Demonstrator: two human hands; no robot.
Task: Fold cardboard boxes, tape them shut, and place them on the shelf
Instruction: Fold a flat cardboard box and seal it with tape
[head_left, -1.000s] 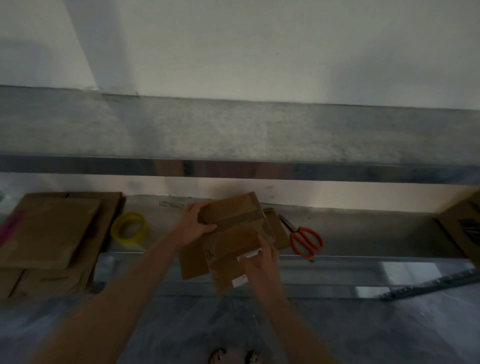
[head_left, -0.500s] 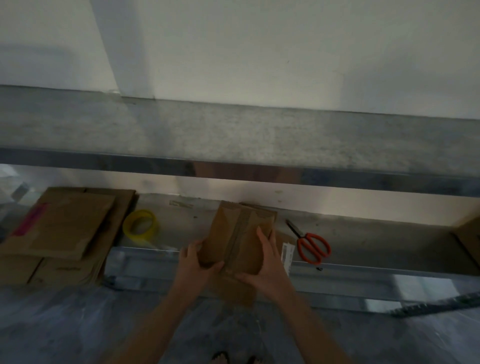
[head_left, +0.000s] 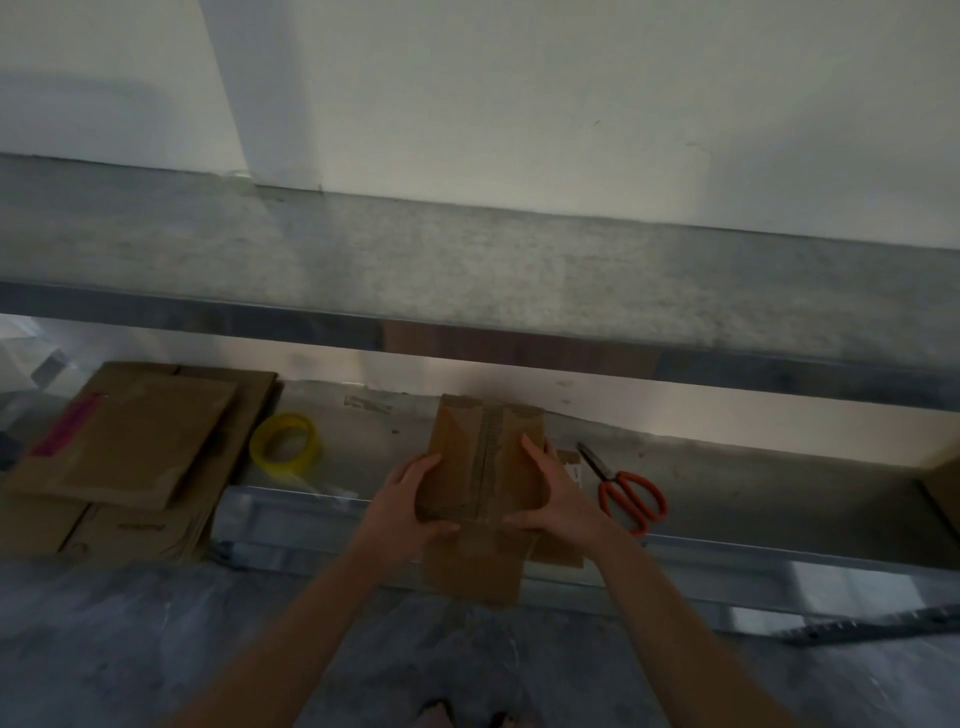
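A small brown cardboard box (head_left: 483, 457) with a taped seam down its top is held over the front edge of the lower shelf (head_left: 753, 467). My left hand (head_left: 410, 499) grips its left side, thumb along the near edge. My right hand (head_left: 550, 493) grips its right side with fingers laid up the top face. Beneath the box a flat cardboard piece (head_left: 472, 571) hangs over the shelf edge. A yellow tape roll (head_left: 284, 448) lies to the left and orange-handled scissors (head_left: 623, 491) to the right.
A stack of flattened cardboard boxes (head_left: 130, 452) fills the left of the lower shelf. The grey upper shelf (head_left: 467, 270) runs across the view above. Another box's corner (head_left: 943, 493) shows at the far right. Grey floor lies below.
The box went from tilted and half-folded to squared up with both hands on its sides. My right hand moved from the white label up onto the right side; the view shifted left.
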